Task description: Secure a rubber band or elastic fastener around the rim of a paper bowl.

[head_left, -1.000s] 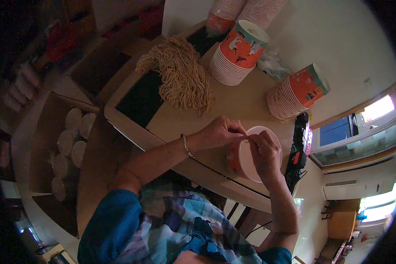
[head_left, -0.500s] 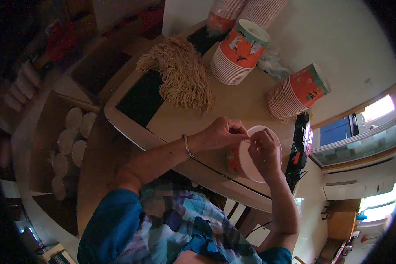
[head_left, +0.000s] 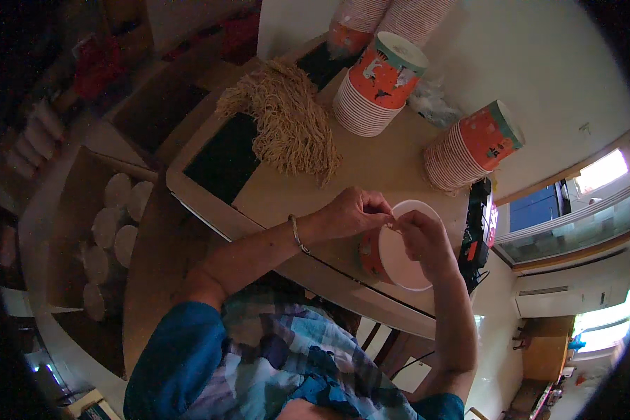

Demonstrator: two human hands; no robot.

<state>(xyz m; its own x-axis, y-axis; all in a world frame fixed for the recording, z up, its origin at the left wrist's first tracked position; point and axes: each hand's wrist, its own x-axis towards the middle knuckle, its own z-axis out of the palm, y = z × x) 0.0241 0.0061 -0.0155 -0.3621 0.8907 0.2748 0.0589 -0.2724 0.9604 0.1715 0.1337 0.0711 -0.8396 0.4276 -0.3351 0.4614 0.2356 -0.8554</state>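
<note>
A round paper tub (head_left: 393, 260), orange outside and white inside, leans on the near part of the table with its mouth turned up toward me. Above its opening my left hand (head_left: 357, 212), with a bracelet on the wrist, is closed in a pinch. Facing it, fingertips almost touching, my right hand (head_left: 425, 240) pinches too and covers part of the tub's rim. What lies between the fingers is too small to make out. Beyond my left hand lies a heap of tan stringy strands (head_left: 287, 122).
Nested orange paper tubs stand in a stack (head_left: 379, 84) at the back and another stack (head_left: 472, 147) at the right. A black device (head_left: 474, 227) sits along the right table edge. Left of the table, an open cardboard box (head_left: 73, 231) holds several pale round-ended items.
My right hand has turned and shifted slightly, showing more of the tub's inside. My left hand stays almost in place, both still pinching.
</note>
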